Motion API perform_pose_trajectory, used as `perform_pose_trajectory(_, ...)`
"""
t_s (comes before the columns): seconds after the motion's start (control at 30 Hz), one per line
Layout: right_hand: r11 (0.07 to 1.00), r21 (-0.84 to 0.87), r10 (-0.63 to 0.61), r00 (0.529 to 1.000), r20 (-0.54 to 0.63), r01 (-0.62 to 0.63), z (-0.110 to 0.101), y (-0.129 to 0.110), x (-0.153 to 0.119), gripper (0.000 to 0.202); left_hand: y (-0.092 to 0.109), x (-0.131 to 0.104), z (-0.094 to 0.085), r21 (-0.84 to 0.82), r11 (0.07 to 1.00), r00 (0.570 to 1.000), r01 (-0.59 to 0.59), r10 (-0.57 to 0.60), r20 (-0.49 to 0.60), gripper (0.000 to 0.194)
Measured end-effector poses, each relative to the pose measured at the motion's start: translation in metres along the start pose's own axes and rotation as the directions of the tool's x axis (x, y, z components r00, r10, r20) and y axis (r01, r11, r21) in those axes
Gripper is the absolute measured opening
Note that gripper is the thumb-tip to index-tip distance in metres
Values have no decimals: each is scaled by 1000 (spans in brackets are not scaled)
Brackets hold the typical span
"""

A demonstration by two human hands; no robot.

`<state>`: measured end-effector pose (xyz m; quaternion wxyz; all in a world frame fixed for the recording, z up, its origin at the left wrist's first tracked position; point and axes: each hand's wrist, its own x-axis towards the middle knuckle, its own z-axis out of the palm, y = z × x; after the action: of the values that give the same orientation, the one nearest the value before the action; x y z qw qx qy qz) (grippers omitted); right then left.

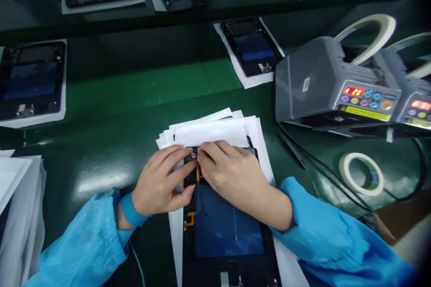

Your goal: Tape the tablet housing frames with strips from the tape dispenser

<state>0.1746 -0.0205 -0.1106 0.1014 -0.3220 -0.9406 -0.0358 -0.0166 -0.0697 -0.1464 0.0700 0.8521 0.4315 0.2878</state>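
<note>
A black device panel with a large blue area (pixel 229 228) lies on a stack of white sheets (pixel 210 132) near the front of the bench. My left hand (pixel 164 181), with a blue band at its wrist, rests on the panel's upper left corner, its fingers apart around a small metallic part (pixel 193 155). My right hand (pixel 232 172) is bent over the top edge beside it, fingertips pressed together; what they hold, if anything, is hidden. Orange flex strips show below the fingers and at the panel's left side.
Grey tape dispensers (pixel 310 80) with lit red displays stand at the right, with a tape roll (pixel 361 174), black cables and a dark pen-like tool (pixel 292 150) nearby. Similar panels (pixel 33 78) lie behind and on a raised shelf. White sheets (pixel 25 206) are piled at the left.
</note>
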Motion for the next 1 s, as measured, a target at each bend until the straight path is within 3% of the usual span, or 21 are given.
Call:
perform_pose_trajectory(0.13,997,42,-69,997,47,67,-2,-2,-3,23,0,3,0,1,1000,1000,2,-2,5,36)
perform_pose_trajectory(0.27,958,272,-97,995,-8,95,-9,13,-34,30,6,2,-3,-14,1000,1000,24,-23,11,39)
perform_pose_trajectory(0.33,928,371,0,996,-94,35,-12,27,-66,32,16,-8,-9,-27,989,989,146,-146,-11,42)
perform_pose_trajectory(0.37,918,393,109,986,-127,-51,-12,34,-85,36,23,-16,-13,-54,966,967,254,-256,-23,44)
perform_pose_trajectory(0.4,896,412,236,964,-125,-165,-11,39,-103,43,30,-25,-18,-110,916,920,386,-391,-29,45)
perform_pose_trajectory(0.43,853,436,357,930,-86,-287,-9,43,-121,51,39,-35,-23,-196,832,847,518,-531,-17,45)
perform_pose_trajectory(0.5,735,506,481,873,79,-451,-2,42,-149,65,58,-51,-33,-456,555,654,696,-752,83,43)
perform_pose_trajectory(0.57,618,605,480,851,215,-502,7,32,-165,72,81,-56,-39,-648,205,482,734,-829,283,43)
perform_pose_trajectory(0.6,557,655,474,843,254,-510,11,25,-168,72,93,-53,-40,-698,41,431,715,-812,394,44)
perform_pose_trajectory(0.67,433,734,492,820,293,-523,17,11,-171,71,114,-37,-36,-720,-233,410,653,-691,595,47)
perform_pose_trajectory(0.7,374,759,516,799,308,-533,19,5,-173,69,122,-27,-33,-726,-310,418,614,-652,632,47)
perform_pose_trajectory(0.8,239,795,579,739,343,-557,28,-1,-181,66,129,-2,-20,-671,-501,352,547,-589,727,44)
perform_pose_trajectory(0.87,199,800,568,732,376,-566,36,0,-187,66,126,4,-13,-655,-542,325,526,-584,744,41)
perform_pose_trajectory(0.93,189,806,528,750,398,-561,43,0,-191,70,120,0,-14,-694,-492,327,526,-636,699,41)
perform_pose_trajectory(1.0,178,837,446,801,401,-518,47,-9,-185,74,115,-15,-26,-737,-407,332,540,-701,631,42)
